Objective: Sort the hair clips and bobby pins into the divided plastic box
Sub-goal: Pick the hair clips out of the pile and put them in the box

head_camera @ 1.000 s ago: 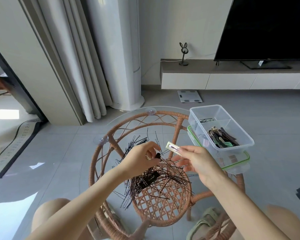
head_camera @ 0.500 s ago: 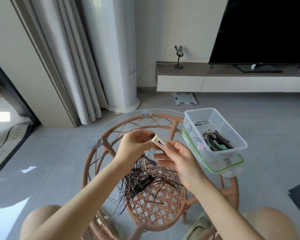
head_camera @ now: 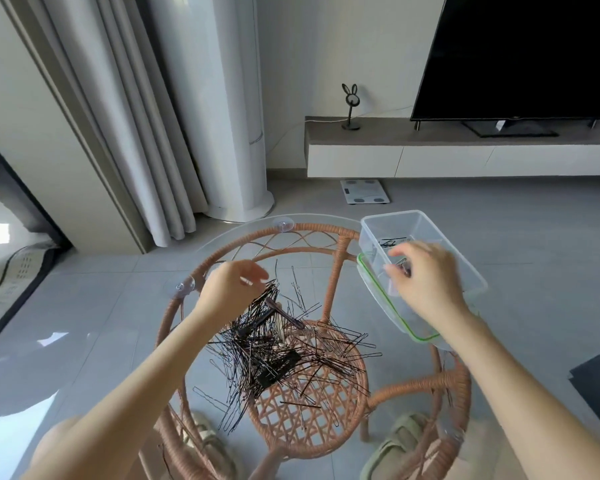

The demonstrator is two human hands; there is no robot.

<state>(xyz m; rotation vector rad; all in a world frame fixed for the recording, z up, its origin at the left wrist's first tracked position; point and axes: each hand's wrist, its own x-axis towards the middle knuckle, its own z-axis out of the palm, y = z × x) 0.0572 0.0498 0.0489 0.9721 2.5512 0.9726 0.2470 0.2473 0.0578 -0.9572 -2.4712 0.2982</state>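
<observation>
A heap of black bobby pins [head_camera: 291, 344] with a few dark hair clips [head_camera: 284, 315] lies on the round glass top of a wicker table [head_camera: 340, 244]. The clear divided box [head_camera: 416, 216] stands at the table's right edge on its green-rimmed lid [head_camera: 371, 289]. A few bobby pins [head_camera: 392, 242] lie in its far compartment. My right hand [head_camera: 430, 285] is over the near compartment, motion-blurred, thumb and fingers apart; no white clip shows in it. My left hand [head_camera: 232, 289] hovers at the heap's far left edge with loose fingers, holding nothing I can see.
The glass top [head_camera: 222, 237] overhangs the wicker frame, with suction cups at its rim. Sandalled feet [head_camera: 392, 445] show below the table. A scale [head_camera: 364, 195], a TV bench [head_camera: 465, 157] and curtains [head_camera: 125, 133] stand further off on the grey floor.
My right hand carried the white clip right, from beside my left hand to over the box; the clip is no longer visible. My left hand moved apart and down to the heap.
</observation>
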